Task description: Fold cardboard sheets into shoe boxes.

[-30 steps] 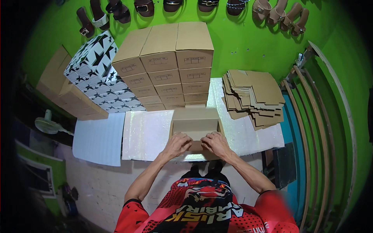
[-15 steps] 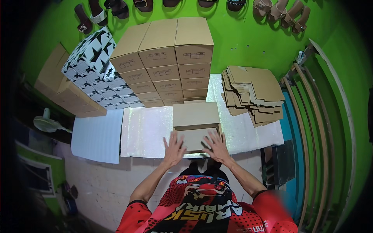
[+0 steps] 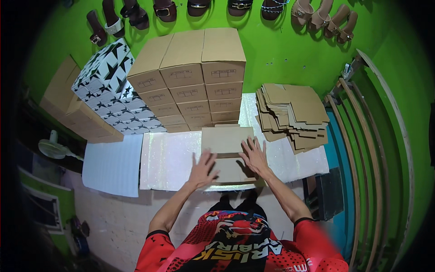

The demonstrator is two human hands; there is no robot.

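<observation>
A brown cardboard box (image 3: 228,140) lies at the front edge of the table, its lid panel raised at the back and its near part partly covered by my hands. My left hand (image 3: 203,170) rests at the box's left side, fingers spread. At the right side, my right hand (image 3: 255,158) has its fingers stretched out, close to where the lid panel meets the body. Neither hand grips anything. The inside of the box is mostly hidden from me.
Stacked brown boxes (image 3: 185,95) stand behind, with star-patterned boxes (image 3: 108,86) to their left. Flattened cardboard sheets (image 3: 303,106) are piled at the right. A white foam sheet (image 3: 111,167) hangs over the left edge. Wooden rails (image 3: 367,149) stand far right; sandals (image 3: 199,7) hang on the wall.
My right hand has moved forward along the box's right side toward the lid panel. My left hand has shifted slightly. The whole view has tilted a little, so things sit lower.
</observation>
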